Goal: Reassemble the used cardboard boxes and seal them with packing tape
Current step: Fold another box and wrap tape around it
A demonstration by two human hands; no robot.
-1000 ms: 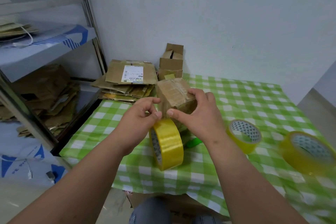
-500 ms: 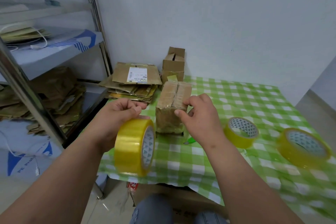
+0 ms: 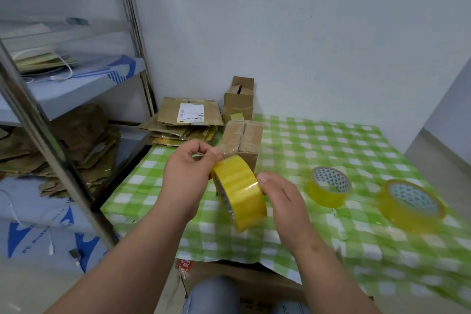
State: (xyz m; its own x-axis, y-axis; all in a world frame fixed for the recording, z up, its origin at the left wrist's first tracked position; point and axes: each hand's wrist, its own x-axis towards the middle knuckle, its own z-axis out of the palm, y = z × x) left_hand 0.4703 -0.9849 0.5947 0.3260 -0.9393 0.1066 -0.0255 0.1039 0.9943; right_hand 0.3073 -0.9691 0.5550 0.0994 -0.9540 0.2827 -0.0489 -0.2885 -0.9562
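A yellow roll of packing tape (image 3: 239,191) hangs in the air over the green checked table (image 3: 318,143). My left hand (image 3: 187,176) grips the roll from its upper left side. My right hand (image 3: 277,194) touches the roll's right edge with thumb and fingers. Just behind the roll a small brown cardboard box (image 3: 242,141) stands on the table, its top flaps shut with glossy tape across them. Neither hand touches the box.
Two more yellow tape rolls, one (image 3: 330,189) nearer and one (image 3: 410,201) farther right, lie on the table. A stack of flattened cardboard (image 3: 183,122) and a small open-topped box (image 3: 239,99) sit at the back left. A metal shelf rack (image 3: 51,110) with cardboard stands left.
My right hand left the box and came to the tape roll. My left hand swung the roll from the left back to the middle, in front of the box, which now stands free.
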